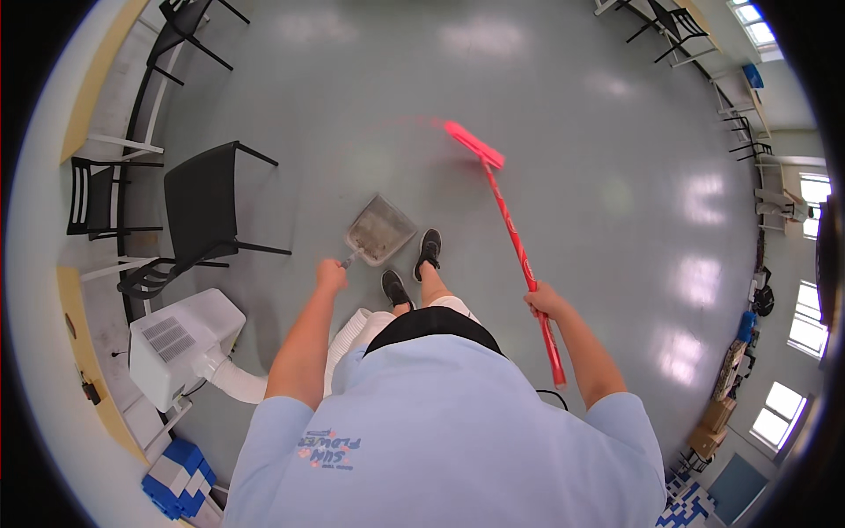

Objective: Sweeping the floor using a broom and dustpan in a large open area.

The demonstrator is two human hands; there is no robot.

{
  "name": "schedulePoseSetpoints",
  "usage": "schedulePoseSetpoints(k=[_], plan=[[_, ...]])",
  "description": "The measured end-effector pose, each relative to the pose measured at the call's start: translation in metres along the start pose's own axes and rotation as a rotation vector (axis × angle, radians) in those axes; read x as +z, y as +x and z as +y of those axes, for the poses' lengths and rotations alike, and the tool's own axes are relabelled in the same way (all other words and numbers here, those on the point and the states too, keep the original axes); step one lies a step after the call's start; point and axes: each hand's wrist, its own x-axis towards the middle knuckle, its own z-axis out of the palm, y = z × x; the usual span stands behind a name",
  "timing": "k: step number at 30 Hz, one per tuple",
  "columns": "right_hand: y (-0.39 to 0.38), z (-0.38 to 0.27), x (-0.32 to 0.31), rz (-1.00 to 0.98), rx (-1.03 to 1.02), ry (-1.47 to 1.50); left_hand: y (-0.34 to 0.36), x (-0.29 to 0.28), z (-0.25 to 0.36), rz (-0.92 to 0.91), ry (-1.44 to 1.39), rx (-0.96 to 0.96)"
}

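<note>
My left hand (332,275) is closed round the handle of a grey dustpan (382,227), which is in front of my feet. Some small dark bits lie in its pan. My right hand (547,301) grips the red shaft of a broom (508,216), with the shaft's end sticking out behind the hand. Ahead and to the right of the dustpan is the pinkish-red broom head (475,145), apart from the pan. Whether the head touches the floor I cannot tell.
A black chair (202,207) stands on the left, with a white portable air conditioner (180,343) and its ribbed hose (238,377) nearer me. Tables and more chairs line the left wall. Cardboard boxes (709,427) are by the right wall. Grey floor (352,106) reflects light.
</note>
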Motion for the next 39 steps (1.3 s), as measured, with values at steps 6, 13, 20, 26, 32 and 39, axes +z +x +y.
schedulePoseSetpoints(k=[6,13,20,26,32,39], plan=[[-0.012,0.021,0.038,-0.157,0.14,0.04,-0.009,0.006,0.004,0.203,0.118,0.139],[-0.071,0.004,0.05,-0.586,0.207,0.231,0.021,-0.013,0.018,0.147,0.224,0.13],[-0.082,-0.029,0.024,-0.406,0.027,0.084,0.023,0.001,-0.008,0.118,0.093,0.041],[-0.056,0.015,-0.006,0.037,-0.008,-0.256,0.024,0.0,-0.013,0.11,-0.01,-0.058],[-0.027,0.137,-0.016,0.193,0.182,-0.146,0.017,-0.011,0.004,0.031,-0.43,-0.202],[0.021,0.161,-0.009,0.376,0.246,-0.118,0.027,-0.024,0.048,0.102,-0.72,-0.235]])
